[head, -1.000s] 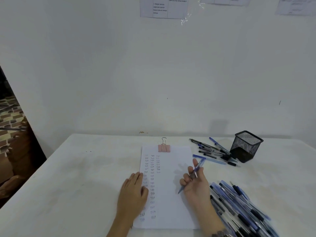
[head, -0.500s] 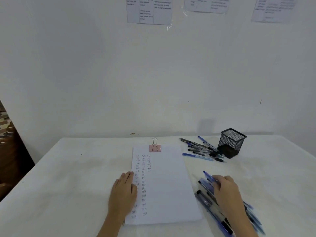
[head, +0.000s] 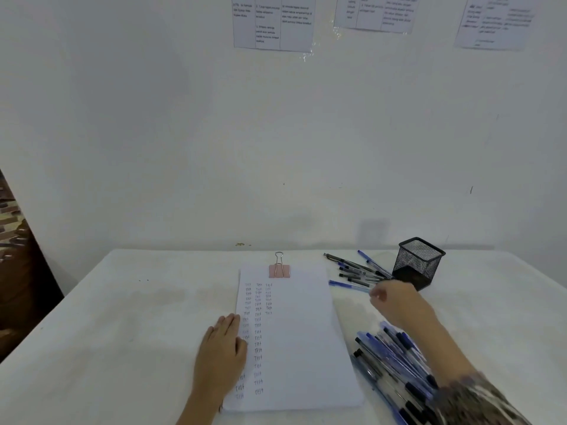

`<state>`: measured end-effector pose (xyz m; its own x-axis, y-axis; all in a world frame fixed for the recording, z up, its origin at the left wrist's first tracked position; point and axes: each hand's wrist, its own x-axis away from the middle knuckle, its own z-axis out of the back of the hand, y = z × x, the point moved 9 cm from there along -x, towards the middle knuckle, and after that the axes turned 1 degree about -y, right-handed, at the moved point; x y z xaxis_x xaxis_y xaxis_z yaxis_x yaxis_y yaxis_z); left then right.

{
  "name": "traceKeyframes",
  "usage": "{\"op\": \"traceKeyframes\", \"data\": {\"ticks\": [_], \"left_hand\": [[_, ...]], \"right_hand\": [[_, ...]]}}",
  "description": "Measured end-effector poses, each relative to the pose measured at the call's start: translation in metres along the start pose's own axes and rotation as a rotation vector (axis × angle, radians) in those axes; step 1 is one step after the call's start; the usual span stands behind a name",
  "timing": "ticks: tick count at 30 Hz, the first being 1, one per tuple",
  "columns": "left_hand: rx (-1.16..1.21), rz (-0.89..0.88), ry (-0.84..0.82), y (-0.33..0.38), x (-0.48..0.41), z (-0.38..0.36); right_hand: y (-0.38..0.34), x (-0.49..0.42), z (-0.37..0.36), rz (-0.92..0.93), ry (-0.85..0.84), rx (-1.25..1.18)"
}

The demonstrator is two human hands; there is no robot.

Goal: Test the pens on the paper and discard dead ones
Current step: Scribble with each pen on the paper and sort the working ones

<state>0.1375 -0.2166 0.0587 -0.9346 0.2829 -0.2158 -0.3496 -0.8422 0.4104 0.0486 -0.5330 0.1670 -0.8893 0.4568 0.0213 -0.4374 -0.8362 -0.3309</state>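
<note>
A white sheet of paper point(head: 302, 338) lies on the table, with columns of small "Test" marks down its left side. My left hand point(head: 222, 354) rests flat on the paper's left edge. A big pile of blue and black pens point(head: 389, 357) lies to the right of the sheet, near me. A smaller group of pens point(head: 356, 269) lies further back, beside a black mesh pen cup point(head: 418, 262). My right hand point(head: 395, 302) is blurred, reaching over to that far group; whether it holds a pen cannot be made out.
A pink binder clip point(head: 279, 269) holds the top of the paper. The white table point(head: 122, 332) stands against a white wall with printed notices point(head: 273, 23) taped high up. The table's left edge drops off beside a dark brick-patterned area point(head: 15, 240).
One second ago my right hand held a blue pen over the paper. It then went to the near pile, and now it has swung back to the far pens by the cup.
</note>
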Motion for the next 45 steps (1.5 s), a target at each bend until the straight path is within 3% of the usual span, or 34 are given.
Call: {"op": "traceKeyframes", "data": {"ticks": [3,7,14,15,17,19,20,22,24,26,31,45], "left_hand": [[0.015,0.002,0.017,0.001,0.001,0.002],[0.037,0.028,0.019,0.001,0.002,0.007],[0.047,0.024,0.022,0.0,0.001,0.003],[0.041,0.023,0.028,-0.001,0.0,0.002],[0.014,0.022,0.038,-0.002,0.001,0.0],[0.012,0.012,0.041,0.0,0.001,0.001],[0.011,0.01,0.03,0.001,0.002,0.002],[0.005,0.024,-0.002,0.001,0.002,0.004],[-0.012,0.025,-0.013,0.003,0.002,0.007],[-0.027,0.018,-0.018,0.005,0.002,0.008],[-0.006,0.026,-0.03,0.002,0.002,0.006],[-0.022,0.024,-0.058,0.004,0.004,0.005]], "right_hand": [[-0.018,-0.05,-0.02,0.017,-0.04,0.109],[-0.012,-0.077,-0.057,-0.024,-0.078,0.44],[-0.01,-0.079,-0.05,0.012,0.053,0.498],[-0.017,-0.078,-0.037,0.023,0.13,0.364],[-0.031,-0.068,-0.016,0.025,0.24,-0.274],[-0.052,-0.057,-0.023,-0.02,0.152,-1.027],[-0.069,-0.051,-0.036,-0.032,0.062,-1.291],[-0.105,-0.037,-0.068,-0.037,-0.104,-1.604],[-0.129,-0.027,-0.103,-0.055,-0.217,-1.719],[-0.136,-0.022,-0.128,-0.026,-0.237,-1.637],[-0.139,-0.02,-0.135,0.103,-0.083,-1.28],[-0.149,-0.016,-0.137,0.149,-0.046,-1.141]]}}
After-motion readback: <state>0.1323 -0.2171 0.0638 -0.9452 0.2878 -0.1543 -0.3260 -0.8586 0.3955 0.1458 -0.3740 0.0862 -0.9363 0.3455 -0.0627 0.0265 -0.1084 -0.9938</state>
